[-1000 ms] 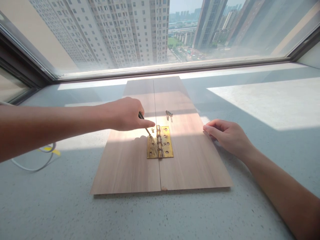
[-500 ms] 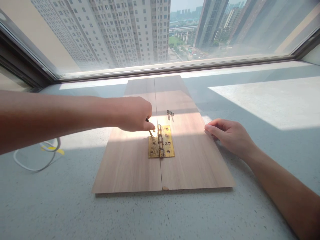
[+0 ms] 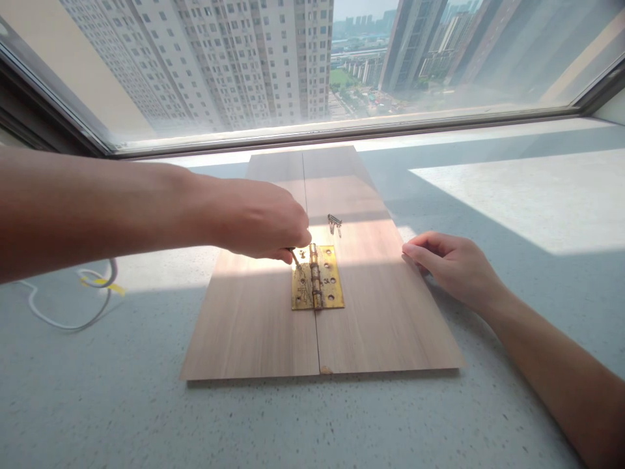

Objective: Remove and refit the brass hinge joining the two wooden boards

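Two wooden boards (image 3: 254,319) lie side by side on a grey speckled sill. A brass hinge (image 3: 317,277) spans the seam between them. My left hand (image 3: 263,218) is closed round a thin screwdriver (image 3: 294,256), whose tip rests on the hinge's left leaf near its top. My right hand (image 3: 452,264) lies at the right edge of the right board, fingers curled and pressing on the wood. A small pile of loose screws (image 3: 334,223) sits on the right board just beyond the hinge.
A white cable with a yellow tag (image 3: 92,286) lies on the sill to the left. A large window (image 3: 312,65) with a dark frame runs along the far side. Sunlit patches fall across the sill at right.
My left hand has shifted a little right over the hinge, now covering more of the screwdriver's handle. The right hand has stayed on the board's edge.
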`<state>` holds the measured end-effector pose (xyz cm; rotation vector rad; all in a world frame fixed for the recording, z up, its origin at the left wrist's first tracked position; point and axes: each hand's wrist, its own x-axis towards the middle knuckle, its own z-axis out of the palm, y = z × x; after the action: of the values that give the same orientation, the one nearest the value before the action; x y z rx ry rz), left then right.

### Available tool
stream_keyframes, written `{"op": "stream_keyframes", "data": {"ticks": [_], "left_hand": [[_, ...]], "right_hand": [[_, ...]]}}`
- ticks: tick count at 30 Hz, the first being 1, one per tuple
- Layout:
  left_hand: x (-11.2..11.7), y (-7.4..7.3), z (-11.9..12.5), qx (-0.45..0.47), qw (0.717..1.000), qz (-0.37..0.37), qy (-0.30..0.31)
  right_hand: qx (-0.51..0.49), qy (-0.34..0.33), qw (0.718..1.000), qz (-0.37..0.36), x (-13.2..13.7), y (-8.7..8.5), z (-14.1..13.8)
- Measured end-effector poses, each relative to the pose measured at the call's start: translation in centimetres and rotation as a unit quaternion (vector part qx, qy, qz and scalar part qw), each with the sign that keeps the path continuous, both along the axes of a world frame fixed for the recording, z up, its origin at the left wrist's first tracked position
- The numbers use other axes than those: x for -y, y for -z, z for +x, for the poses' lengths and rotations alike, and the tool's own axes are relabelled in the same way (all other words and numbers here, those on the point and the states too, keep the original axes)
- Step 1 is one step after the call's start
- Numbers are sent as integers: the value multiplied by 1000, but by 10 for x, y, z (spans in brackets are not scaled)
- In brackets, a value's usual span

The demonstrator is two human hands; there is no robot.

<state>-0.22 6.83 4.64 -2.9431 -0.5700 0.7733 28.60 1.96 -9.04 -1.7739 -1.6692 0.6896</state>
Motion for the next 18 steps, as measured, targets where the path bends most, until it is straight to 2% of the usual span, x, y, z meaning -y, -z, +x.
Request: {"op": "stream_keyframes", "data": {"ticks": [2, 5, 9, 13, 16, 18], "left_hand": [[0, -1, 2, 4, 999, -5, 45], [0, -1, 3, 28, 999, -24, 27], [7, 2, 4, 21, 995, 7, -98], [18, -1, 13, -21, 967, 44, -249], [19, -6, 20, -54, 945, 6, -322], [17, -8, 22, -40, 933, -24, -358]], "right_hand": [[-1, -2, 1000, -1, 0, 0, 0], [-9, -7, 1000, 1, 0, 0, -1], [-11, -11, 1000, -1, 1, -1, 0], [-13, -17, 1000, 0, 1, 0, 0], [-7, -12, 1000, -3, 0, 1, 1], [-4, -10, 1000, -4, 0, 1, 1]]}}
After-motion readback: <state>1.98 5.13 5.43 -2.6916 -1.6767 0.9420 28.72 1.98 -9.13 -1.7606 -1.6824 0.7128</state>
